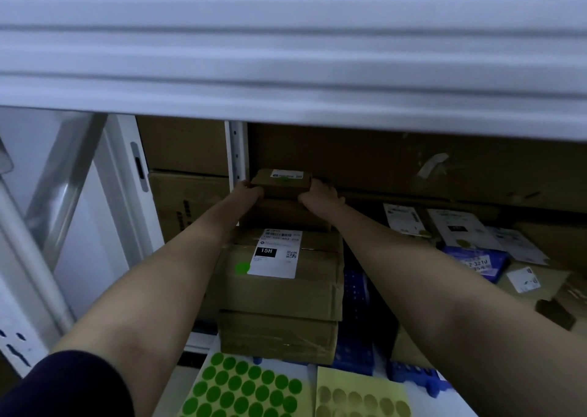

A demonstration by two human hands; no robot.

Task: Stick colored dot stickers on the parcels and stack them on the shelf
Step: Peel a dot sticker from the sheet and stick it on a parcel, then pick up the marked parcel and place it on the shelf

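Both arms reach far into the shelf. L hand [252, 191] grips the left end and R hand [319, 195] the right end of a small flat brown cardboard parcel [281, 181] w/ white label and green dot, atop a stack at the back. Nearer: big brown carton [286, 276] w/ green dot sticker [242, 268]. Near edge: green dot sheet [241, 388], yellow dot sheet [362, 397] to its right.

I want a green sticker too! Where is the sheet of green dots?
The green dot sheet lies at the bottom of the head view, left of centre, beside the yellow dot sheet and just below the stacked cardboard boxes.
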